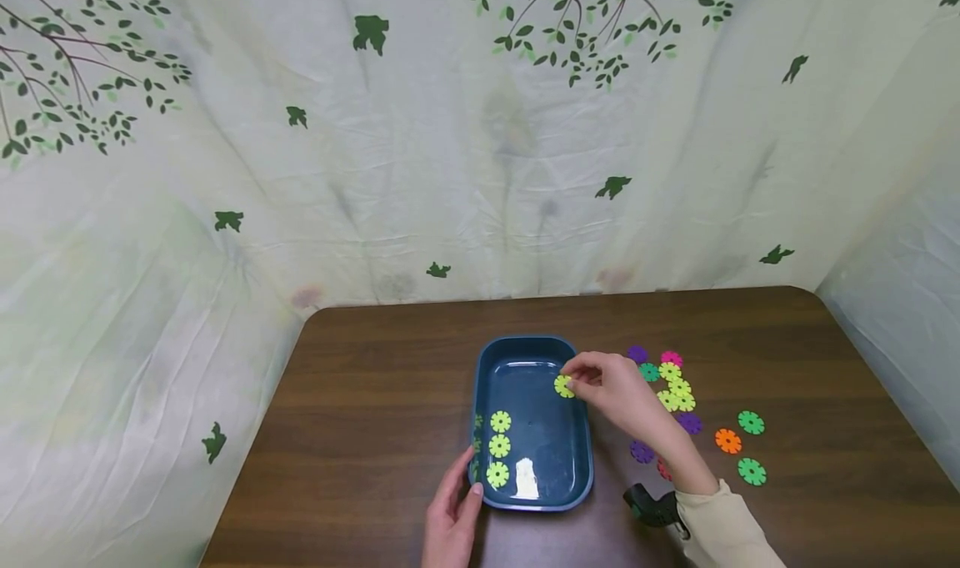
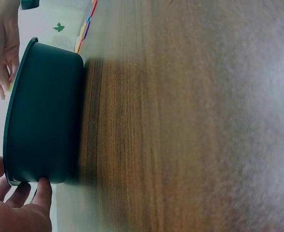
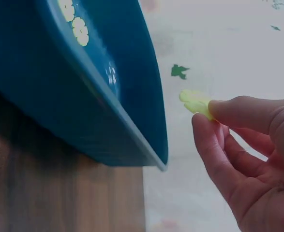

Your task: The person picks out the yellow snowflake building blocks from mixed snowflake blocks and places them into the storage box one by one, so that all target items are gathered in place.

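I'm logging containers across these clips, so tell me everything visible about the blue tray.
The blue tray is a high-walled rectangle with rounded corners, a thin rim and a glossy inside, apparently plastic. It stands upright on the brown table, long sides running front to back. Three yellow-green flower-shaped discs lie in a line along the left of its floor, where glare also shows. The left hand holds its near left corner; the right hand, pinching another disc, is apart from it.
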Tool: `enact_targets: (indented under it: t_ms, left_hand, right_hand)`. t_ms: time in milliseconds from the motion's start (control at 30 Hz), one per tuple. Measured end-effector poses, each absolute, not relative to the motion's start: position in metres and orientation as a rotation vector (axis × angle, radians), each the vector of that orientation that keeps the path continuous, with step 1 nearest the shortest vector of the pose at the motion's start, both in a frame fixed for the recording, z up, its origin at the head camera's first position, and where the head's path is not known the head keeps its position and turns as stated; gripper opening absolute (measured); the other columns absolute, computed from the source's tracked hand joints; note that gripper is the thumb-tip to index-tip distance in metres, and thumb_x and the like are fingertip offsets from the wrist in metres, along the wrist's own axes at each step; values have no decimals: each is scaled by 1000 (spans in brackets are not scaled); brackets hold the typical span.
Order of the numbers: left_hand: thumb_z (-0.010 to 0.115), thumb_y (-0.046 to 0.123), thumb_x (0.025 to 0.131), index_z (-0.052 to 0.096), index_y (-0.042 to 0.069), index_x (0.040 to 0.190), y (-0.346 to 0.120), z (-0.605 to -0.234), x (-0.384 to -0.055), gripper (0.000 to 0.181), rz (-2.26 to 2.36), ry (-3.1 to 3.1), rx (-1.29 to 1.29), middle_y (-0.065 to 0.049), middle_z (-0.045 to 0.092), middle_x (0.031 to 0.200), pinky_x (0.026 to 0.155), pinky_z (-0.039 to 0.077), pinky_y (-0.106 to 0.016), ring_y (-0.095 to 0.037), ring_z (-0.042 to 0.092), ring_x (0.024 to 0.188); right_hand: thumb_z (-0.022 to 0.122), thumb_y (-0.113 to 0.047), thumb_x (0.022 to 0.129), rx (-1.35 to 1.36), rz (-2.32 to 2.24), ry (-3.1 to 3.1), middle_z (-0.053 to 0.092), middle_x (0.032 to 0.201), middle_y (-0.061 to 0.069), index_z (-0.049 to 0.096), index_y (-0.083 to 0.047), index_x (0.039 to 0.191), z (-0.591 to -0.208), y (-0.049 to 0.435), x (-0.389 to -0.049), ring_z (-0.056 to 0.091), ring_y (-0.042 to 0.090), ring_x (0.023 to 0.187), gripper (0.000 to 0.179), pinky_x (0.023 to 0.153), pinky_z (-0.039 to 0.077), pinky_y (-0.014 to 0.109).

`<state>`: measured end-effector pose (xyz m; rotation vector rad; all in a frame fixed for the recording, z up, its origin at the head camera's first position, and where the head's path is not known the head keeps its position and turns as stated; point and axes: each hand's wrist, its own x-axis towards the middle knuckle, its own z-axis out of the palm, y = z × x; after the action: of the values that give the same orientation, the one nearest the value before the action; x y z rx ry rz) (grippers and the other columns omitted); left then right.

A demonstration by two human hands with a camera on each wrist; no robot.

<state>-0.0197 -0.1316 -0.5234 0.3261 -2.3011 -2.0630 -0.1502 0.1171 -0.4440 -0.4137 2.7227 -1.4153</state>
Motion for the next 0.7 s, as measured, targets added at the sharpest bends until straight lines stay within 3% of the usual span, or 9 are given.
enact_targets:
  t_ms: [500, 700]
  left_hand:
    - [58, 0, 96, 53, 10, 141, -133, -527, -19, 46, -2040, -2303, 302, -15, 48, 145, 107, 36, -40, -34, 41, 135]
    - [58, -1, 95, 53, 8, 141, -133, -529, -19, 47, -2047, -2286, 280, -15, 48, 145, 103, 38, -21, -33, 41, 135]
  right_hand:
    - [72, -8, 90, -535, -1264, 2674, 65, 84, -5, 74, -13, 98, -437, 94, -177, 58, 15, 77, 10, 65, 53, 26]
    - [70, -5, 90, -575, -1269, 2623, 66, 84, -3, 74, -11, 99, -441, 85, -187, 57, 15, 74, 11, 65, 53, 28]
